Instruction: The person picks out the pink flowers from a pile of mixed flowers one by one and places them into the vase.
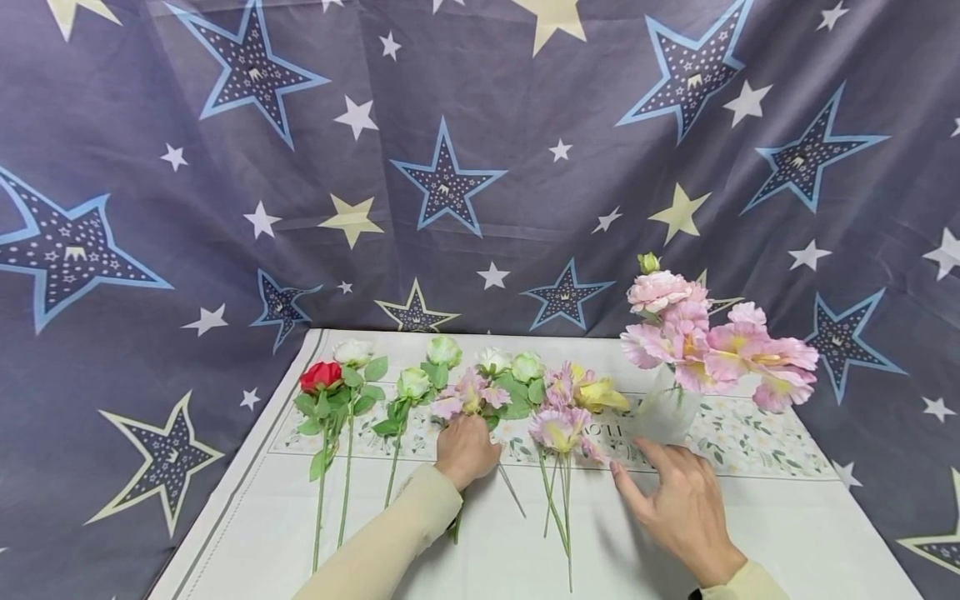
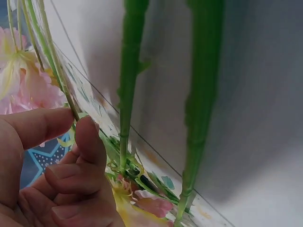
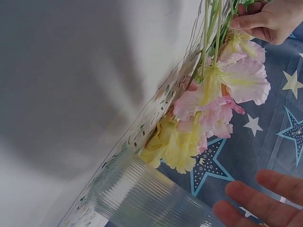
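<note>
Pink blooms are already standing in the far-right vase, your right hand is hovering empty nearby, and your left hand is pinching a stem where more flowers are lying.

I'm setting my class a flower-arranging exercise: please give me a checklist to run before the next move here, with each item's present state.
1. Stem secured: ok. The left hand's fingers pinch a thin stem.
2. Vase upright: ok. The vase stands, holding pink flowers.
3. Vase gripped: not ok. The right hand is open beside it.
4. Clear low path from left hand to vase: not ok. The yellow flower lies between them.
5. Blooms centred over the vase: not ok. They spread mostly to its right in the head view.
6. Water in vase: cannot tell.
</note>
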`<state>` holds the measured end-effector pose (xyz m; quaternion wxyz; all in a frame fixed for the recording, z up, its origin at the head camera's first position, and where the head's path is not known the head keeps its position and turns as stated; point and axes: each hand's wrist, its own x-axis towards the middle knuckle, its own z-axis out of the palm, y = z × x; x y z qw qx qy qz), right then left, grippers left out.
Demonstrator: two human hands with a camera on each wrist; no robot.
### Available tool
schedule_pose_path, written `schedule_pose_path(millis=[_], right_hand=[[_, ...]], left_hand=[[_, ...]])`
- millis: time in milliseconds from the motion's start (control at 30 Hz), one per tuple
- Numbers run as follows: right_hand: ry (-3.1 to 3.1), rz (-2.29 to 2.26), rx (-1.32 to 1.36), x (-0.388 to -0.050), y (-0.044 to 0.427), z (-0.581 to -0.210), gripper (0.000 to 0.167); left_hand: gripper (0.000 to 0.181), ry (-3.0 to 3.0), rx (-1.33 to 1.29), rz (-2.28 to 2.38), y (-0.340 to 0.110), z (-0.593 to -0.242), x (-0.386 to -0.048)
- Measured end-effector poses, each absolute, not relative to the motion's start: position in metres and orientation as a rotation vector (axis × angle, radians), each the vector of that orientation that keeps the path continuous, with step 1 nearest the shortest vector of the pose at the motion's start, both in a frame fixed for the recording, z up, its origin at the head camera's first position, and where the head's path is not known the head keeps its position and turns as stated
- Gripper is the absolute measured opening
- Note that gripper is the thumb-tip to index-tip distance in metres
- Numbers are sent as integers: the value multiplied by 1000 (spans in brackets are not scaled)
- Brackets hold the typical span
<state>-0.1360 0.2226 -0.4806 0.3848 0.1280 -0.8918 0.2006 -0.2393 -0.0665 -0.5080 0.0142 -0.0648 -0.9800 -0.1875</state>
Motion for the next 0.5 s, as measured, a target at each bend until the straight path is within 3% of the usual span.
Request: schedule_pose_path(millis=[500], right_hand=[[-2270,508,331,-137,222,-483,39]], left_hand=[[44,-3010,-71,-1102,-80,-497,-232]])
